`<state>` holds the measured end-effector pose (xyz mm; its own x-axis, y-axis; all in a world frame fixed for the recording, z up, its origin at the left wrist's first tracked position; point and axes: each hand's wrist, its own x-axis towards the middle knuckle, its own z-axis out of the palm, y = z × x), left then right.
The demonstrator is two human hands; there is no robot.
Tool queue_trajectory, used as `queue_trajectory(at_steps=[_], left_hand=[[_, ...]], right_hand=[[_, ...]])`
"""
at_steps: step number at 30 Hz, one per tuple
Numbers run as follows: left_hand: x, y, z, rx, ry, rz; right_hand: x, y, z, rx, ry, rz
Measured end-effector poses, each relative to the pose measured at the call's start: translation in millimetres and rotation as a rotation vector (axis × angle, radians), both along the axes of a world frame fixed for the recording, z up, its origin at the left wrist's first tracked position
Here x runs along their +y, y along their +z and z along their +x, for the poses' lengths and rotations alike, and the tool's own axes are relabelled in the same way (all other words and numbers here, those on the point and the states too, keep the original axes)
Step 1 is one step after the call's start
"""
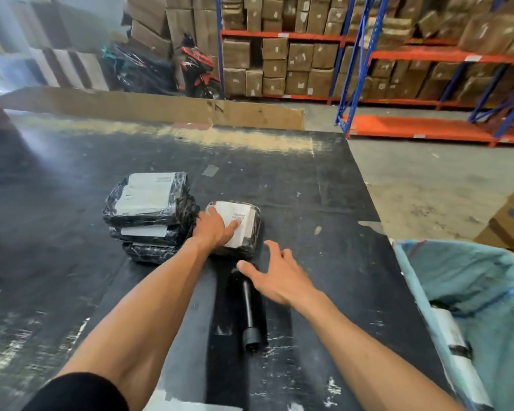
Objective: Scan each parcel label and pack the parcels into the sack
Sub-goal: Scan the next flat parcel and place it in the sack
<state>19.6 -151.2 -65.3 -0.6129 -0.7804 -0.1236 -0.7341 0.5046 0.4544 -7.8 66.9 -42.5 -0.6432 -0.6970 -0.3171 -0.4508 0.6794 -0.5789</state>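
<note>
- One parcel (451,333) already lies in the sack (422,280).
- Left hand (217,229) rests flat on a single parcel (244,226), not gripping.
- Right hand (276,277) hovers open, empty, above the scanner (250,315).
- Three stacked parcels (149,215) wait just beside.

black parcels (149,215), white labels (235,223), seemingly teal sack (469,280)

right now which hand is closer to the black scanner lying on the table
Right. The right hand hovers just over the scanner's head end; the left hand rests farther off on a parcel.
</note>
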Motion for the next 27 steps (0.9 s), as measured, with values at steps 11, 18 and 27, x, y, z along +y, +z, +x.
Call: queue_trajectory(at_steps=[11,18,27], left_hand=[[-8,-17,11,0.035,0.027,0.267],[-11,-24,20,0.197,-0.033,0.355],[28,-11,38,0.427,0.021,0.185]], right_hand=[[-18,-34,30,-0.224,-0.201,-0.051],[9,-1,7,-0.282,-0.234,-0.204],[-8,39,-12,-0.36,-0.355,-0.622]])
